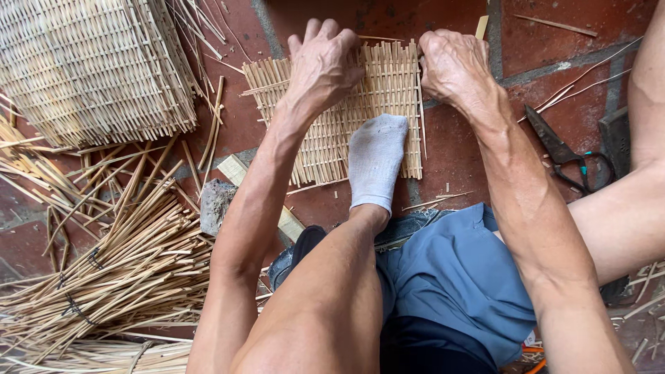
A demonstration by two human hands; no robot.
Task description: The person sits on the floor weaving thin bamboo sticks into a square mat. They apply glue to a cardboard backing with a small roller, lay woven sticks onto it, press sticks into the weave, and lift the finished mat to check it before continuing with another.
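Both hands down on the woven mat (332, 118), far edge. Left hand (324, 62) lies palm-down on the mat's upper middle, fingers curled over the slats, pressing rather than clamping. Right hand (454, 64) is bunched at the mat's top right corner, fingertips tucked under; can't tell if it pinches a slat. Hands are apart, with a strip of mat between them.

Mat lies flat on the red tile floor (568, 41), pinned at its near edge by a foot in a grey sock (376, 161).

Around it: finished woven basket (90, 62) top left, well apart from the mat. Bundles of bamboo strips (118, 270) at left, loose ones scattered about. Scissors (564, 154) on the floor to the right, near the right forearm. Small wood block (235, 170) beside the left forearm.
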